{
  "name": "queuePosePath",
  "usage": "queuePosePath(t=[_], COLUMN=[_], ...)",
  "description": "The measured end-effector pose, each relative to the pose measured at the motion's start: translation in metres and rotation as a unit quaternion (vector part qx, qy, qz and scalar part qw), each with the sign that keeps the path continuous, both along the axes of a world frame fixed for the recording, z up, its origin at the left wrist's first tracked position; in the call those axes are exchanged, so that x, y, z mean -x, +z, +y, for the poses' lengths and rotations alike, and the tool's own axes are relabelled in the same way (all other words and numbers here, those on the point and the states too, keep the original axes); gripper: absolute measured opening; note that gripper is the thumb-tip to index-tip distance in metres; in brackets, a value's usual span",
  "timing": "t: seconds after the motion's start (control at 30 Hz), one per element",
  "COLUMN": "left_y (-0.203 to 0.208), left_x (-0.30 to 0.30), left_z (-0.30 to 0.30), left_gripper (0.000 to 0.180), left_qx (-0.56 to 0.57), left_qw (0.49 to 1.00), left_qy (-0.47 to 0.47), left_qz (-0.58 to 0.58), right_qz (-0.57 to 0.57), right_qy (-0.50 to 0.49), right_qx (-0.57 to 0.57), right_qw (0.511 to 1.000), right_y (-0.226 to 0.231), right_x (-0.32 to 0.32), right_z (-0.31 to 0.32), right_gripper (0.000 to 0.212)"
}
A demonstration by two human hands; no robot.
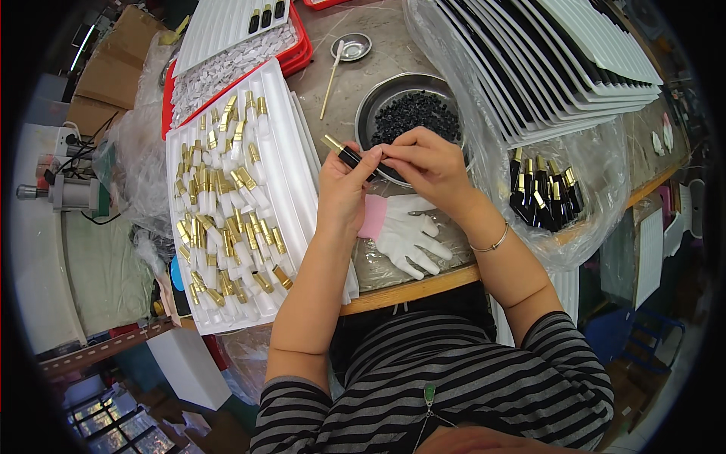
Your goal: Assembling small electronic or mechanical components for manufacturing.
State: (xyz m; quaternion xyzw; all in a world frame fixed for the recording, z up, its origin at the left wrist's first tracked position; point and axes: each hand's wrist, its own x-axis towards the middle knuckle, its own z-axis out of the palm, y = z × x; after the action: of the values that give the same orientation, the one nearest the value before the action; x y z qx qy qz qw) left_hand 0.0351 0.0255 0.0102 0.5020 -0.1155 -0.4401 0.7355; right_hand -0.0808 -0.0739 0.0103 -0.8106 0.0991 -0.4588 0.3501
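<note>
My left hand (342,189) is closed around a slim black cosmetic tube (349,156) with a gold end pointing up and to the left. Against the tube's other end, my right hand (432,165) pinches with thumb and fingers; what sits between them is too small or hidden to name. Just beyond both hands stands a round metal bowl (364,113) of small black pieces (416,113). Below them a white glove with a pink cuff (408,233) lies on the table.
On the left, a white tray (291,159) bears many white-and-gold tubes (227,193). Behind it is a red bin (168,113) of small white parts. Black-and-gold tubes (544,189) lie on plastic film at right, before stacked trays (560,68). A cotton swab (331,82) leans on a small dish (355,47).
</note>
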Motion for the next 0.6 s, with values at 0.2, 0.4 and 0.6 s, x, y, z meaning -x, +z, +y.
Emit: queuePosePath(t=[0.2, 0.4, 0.6], left_y=[0.011, 0.009, 0.006], left_x=[-0.002, 0.001, 0.002], left_z=[0.002, 0.0, -0.001], left_gripper=[0.03, 0.031, 0.03], left_qx=[-0.019, -0.043, -0.069], left_qw=[0.993, 0.983, 0.988], left_qy=[-0.113, -0.173, -0.125], left_qz=[0.037, -0.036, -0.052], right_qz=[0.091, 0.151, 0.125], right_qy=[0.164, 0.21, 0.143], right_qx=[-0.274, -0.302, -0.217], right_qw=[0.943, 0.918, 0.957], right_y=[0.013, 0.018, 0.013], right_x=[0.019, 0.025, 0.02], right_z=[-0.023, -0.029, -0.022], right_gripper=[0.01, 0.008, 0.008])
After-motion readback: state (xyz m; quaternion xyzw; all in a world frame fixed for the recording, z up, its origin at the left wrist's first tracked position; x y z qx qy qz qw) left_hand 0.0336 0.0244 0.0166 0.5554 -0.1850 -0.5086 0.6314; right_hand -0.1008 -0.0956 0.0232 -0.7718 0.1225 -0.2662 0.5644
